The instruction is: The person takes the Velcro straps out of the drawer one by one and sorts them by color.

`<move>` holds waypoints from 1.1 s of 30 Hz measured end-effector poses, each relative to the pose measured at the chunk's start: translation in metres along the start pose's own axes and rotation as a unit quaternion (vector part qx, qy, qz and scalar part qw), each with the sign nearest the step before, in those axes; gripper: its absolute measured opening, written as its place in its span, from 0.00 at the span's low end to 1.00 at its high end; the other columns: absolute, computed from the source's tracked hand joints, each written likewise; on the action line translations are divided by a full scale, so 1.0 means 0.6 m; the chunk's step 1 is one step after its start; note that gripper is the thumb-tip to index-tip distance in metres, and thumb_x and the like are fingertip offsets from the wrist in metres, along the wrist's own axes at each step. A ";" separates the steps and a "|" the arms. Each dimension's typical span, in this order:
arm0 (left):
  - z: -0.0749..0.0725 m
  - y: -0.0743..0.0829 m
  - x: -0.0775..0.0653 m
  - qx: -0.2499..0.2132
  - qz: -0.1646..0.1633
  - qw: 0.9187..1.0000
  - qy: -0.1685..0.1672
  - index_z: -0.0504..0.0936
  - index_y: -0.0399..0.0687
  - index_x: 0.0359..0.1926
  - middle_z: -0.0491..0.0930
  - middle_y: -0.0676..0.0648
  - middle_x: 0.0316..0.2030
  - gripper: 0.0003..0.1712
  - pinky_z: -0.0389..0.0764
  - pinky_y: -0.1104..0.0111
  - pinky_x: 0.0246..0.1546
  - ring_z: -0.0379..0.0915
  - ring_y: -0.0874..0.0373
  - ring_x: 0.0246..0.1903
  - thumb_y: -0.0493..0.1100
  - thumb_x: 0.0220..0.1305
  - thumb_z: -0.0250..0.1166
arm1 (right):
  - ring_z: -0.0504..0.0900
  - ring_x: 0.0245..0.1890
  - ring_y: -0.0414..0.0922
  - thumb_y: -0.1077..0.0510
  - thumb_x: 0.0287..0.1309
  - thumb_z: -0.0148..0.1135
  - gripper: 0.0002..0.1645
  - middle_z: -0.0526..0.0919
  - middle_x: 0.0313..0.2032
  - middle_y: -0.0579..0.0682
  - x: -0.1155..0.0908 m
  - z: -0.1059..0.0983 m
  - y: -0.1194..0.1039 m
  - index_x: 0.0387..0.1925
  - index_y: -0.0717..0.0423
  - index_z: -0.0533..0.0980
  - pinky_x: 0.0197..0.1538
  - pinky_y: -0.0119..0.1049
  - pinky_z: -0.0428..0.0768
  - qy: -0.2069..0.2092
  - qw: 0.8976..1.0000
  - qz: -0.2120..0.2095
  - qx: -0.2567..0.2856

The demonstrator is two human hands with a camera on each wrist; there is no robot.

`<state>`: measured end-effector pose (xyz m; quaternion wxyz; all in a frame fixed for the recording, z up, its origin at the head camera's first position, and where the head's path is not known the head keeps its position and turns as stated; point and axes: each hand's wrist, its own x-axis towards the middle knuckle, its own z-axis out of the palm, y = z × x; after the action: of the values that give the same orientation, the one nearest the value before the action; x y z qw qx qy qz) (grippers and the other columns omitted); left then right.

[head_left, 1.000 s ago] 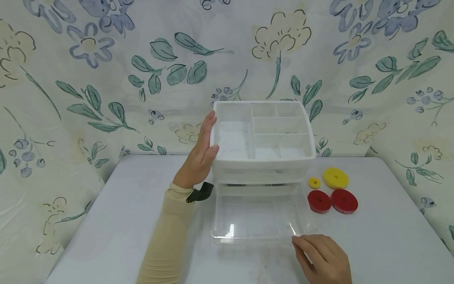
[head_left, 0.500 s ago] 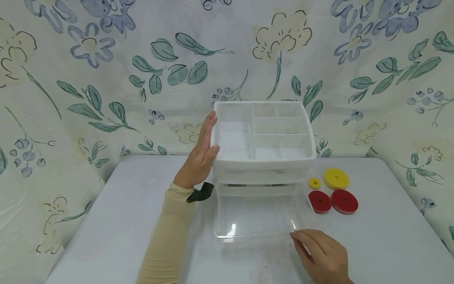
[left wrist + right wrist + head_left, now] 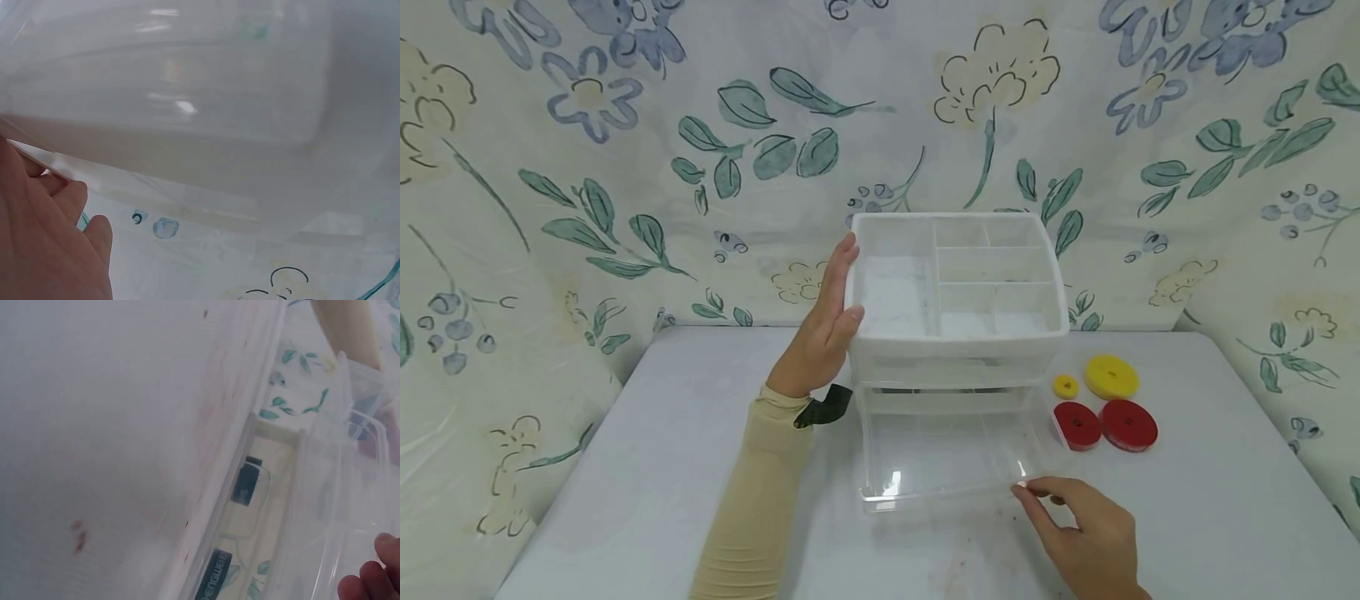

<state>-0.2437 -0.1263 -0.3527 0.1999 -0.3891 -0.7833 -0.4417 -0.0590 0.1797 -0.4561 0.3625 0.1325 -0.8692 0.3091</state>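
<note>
A white plastic drawer organizer (image 3: pixel 958 340) stands in the middle of the table, with an open divided tray on top. Its clear bottom drawer (image 3: pixel 936 454) is pulled out at the front and sits slightly askew. My left hand (image 3: pixel 812 342) rests against the organizer's left side, fingers extended and thumb near the front corner. At the drawer's front right corner, my right hand (image 3: pixel 1086 529) pinches the edge between thumb and index finger. In the right wrist view, fingertips of the right hand (image 3: pixel 372 575) show beside the clear plastic. The drawer holds no visible items.
Right of the organizer lie a small yellow disc (image 3: pixel 1065 386), a large yellow disc (image 3: pixel 1111 377) and two red discs, one red disc (image 3: pixel 1077 426) close to the drawer's side. A flower-patterned sheet (image 3: pixel 880 108) hangs behind the white table (image 3: pixel 647 467).
My right hand has moved a little forward, and the drawer's front right corner has gone in with it, leaving the drawer slightly turned. My left hand has stayed in place.
</note>
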 end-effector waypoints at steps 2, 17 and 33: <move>0.001 -0.001 0.000 -0.001 0.000 1.000 0.000 0.42 0.34 0.78 0.37 0.41 0.79 0.38 0.39 0.55 0.76 0.32 0.51 0.78 0.44 0.72 0.40 | 0.84 0.26 0.40 0.34 0.61 0.59 0.29 0.88 0.29 0.44 -0.001 0.001 0.000 0.32 0.54 0.87 0.38 0.18 0.78 0.003 1.000 0.001 -0.006; 0.001 -0.005 -0.001 -0.001 0.001 1.000 -0.001 0.41 0.33 0.78 0.37 0.42 0.80 0.39 0.39 0.56 0.76 0.31 0.52 0.78 0.44 0.72 0.40 | 0.83 0.24 0.39 0.30 0.62 0.55 0.35 0.88 0.27 0.45 0.013 0.013 0.000 0.30 0.56 0.87 0.36 0.21 0.79 0.002 1.000 -0.013 -0.012; -0.001 -0.003 0.000 -0.005 0.004 1.000 -0.001 0.41 0.36 0.78 0.37 0.41 0.80 0.38 0.39 0.56 0.76 0.32 0.52 0.78 0.44 0.73 0.40 | 0.84 0.21 0.44 0.31 0.62 0.59 0.35 0.88 0.25 0.49 0.043 0.046 -0.014 0.28 0.59 0.87 0.27 0.30 0.81 0.004 0.999 -0.047 -0.016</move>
<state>-0.2452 -0.1274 -0.3534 0.1983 -0.3937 -0.7797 -0.4446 -0.0886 0.1558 -0.4488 0.3825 0.1662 -0.8652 0.2782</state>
